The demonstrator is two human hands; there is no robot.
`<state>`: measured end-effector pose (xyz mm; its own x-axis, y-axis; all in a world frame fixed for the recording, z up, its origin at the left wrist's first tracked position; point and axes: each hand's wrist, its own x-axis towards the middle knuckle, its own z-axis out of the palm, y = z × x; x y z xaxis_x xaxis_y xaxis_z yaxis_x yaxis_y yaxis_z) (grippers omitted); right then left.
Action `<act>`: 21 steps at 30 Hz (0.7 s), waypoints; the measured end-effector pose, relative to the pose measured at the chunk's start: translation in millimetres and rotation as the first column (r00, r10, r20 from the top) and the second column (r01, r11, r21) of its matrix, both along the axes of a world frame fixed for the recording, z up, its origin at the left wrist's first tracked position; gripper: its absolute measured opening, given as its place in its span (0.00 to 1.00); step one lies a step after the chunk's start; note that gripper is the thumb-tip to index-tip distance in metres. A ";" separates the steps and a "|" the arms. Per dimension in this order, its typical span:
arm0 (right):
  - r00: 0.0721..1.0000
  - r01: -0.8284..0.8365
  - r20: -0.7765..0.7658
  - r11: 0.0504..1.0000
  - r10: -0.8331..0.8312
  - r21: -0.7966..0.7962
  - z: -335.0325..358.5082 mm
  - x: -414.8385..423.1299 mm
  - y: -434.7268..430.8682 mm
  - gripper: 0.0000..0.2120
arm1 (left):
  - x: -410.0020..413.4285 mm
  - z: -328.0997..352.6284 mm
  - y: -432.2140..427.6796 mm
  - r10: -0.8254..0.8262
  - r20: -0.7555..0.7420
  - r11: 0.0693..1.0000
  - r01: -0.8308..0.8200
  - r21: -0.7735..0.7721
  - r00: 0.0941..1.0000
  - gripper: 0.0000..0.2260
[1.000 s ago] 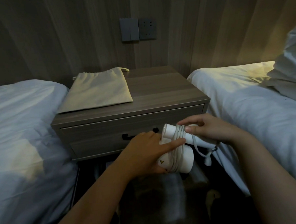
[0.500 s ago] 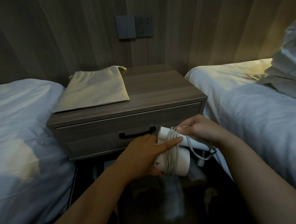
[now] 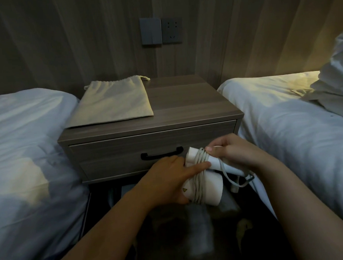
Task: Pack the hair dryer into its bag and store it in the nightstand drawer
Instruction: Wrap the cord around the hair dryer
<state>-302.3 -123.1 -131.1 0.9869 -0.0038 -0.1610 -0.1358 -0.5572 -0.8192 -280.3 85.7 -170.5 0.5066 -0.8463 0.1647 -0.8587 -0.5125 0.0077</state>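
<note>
Hair dryer (image 3: 209,189): white plastic, folded, pale cord (image 3: 198,185) wound round it; held before the closed grey drawer (image 3: 118,154).
Left hand (image 3: 169,181): grips its barrel, forefinger across the coils.
Right hand (image 3: 233,152): pinches cord at the handle.
Bag (image 3: 113,103): beige cloth, flat on grey wooden table (image 3: 185,101).

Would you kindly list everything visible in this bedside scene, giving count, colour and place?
hair dryer: one, white, cord wound round it, before the drawer
bag: one, beige, flat on nightstand's left
nightstand: one, grey-brown wood, between beds
drawer: one, grey-brown, closed, black handle
left bed, right bed: two, white
switch, socket: one each, grey, wall above
left hand: one, holds the hair dryer's body
right hand: one, grips its upper end
</note>
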 end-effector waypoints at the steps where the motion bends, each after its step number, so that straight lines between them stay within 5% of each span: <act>1: 1.000 -0.020 0.008 0.999 0.020 -0.025 1.1 0.1 -1.4 0.09 | 0.6 0.3 0.2 -0.005 0.012 1.000 0.005 0.003 1.000 0.40; 4: 0.996 -0.067 0.052 0.996 0.071 -0.066 2.8 -1.2 -0.6 0.11 | 3.4 -0.2 0.8 -0.023 0.078 1.000 0.023 0.004 0.997 0.39; 9: 0.996 0.086 -0.026 0.967 -0.082 0.240 1.2 0.3 7.3 0.07 | 5.0 -4.1 1.2 -0.056 0.120 0.998 0.056 0.005 0.991 0.40; 14: 0.993 0.102 -0.081 0.975 -0.087 0.198 -1.3 1.3 4.6 0.06 | 8.3 -6.3 0.8 -0.070 0.107 0.998 0.070 0.003 0.992 0.41; 17: 0.999 -0.014 -0.047 0.996 0.018 0.085 4.0 0.4 -10.3 0.17 | 11.1 -2.5 2.4 -0.067 0.159 0.997 0.070 -0.013 0.985 0.41; 21: 0.999 0.017 -0.035 0.974 -0.009 0.227 2.9 1.4 -34.8 0.26 | 10.5 0.3 5.1 -0.024 0.091 0.999 0.028 -0.044 0.996 0.42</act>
